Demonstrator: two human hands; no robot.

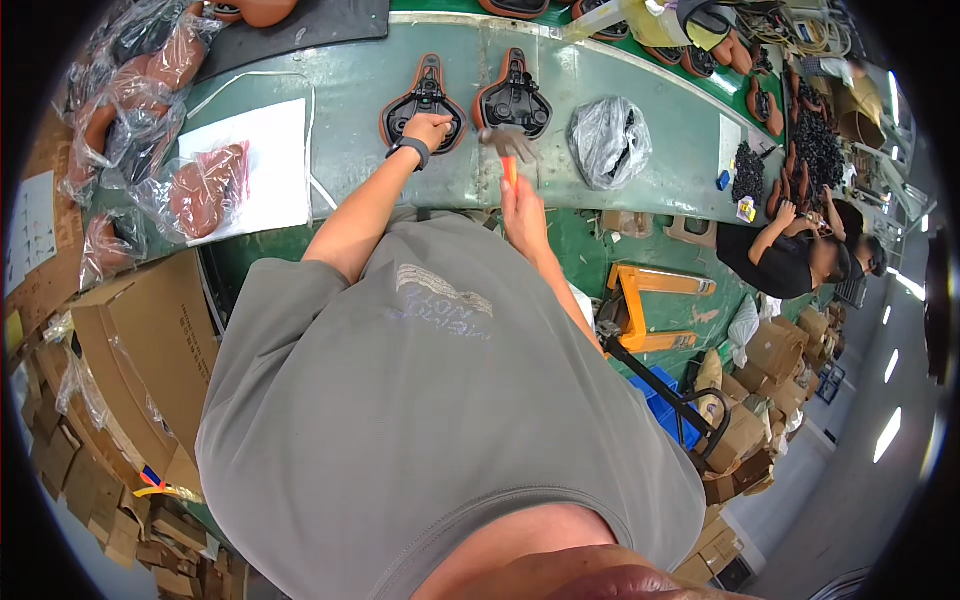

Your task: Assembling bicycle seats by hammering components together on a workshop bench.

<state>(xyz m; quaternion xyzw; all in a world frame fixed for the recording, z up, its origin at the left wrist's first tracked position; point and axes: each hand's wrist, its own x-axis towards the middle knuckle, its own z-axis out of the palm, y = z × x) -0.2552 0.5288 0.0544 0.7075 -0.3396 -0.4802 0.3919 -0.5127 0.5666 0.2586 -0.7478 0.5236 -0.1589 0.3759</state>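
Note:
Two bicycle saddles lie upside down side by side on the green worktable (350, 110), their black undersides up and brown edges showing. My left hand (428, 130), wearing a dark wristband, rests over the near part of the left saddle (430, 82). Its fingers are closed together at the underside; what they pinch is too small to make out. In my right hand (525, 215) is a hammer (509, 155) with an orange handle, gripped with its head raised near the front of the right saddle (514, 92).
A clear plastic bag (610, 145) with dark parts sits right of the saddles. Plastic-wrapped brown saddles (205, 190) lie at the left, some on a white sheet. A large cardboard box (150, 340) stands below. Rightward are an orange pallet jack (635, 310) and a co-worker (780, 255).

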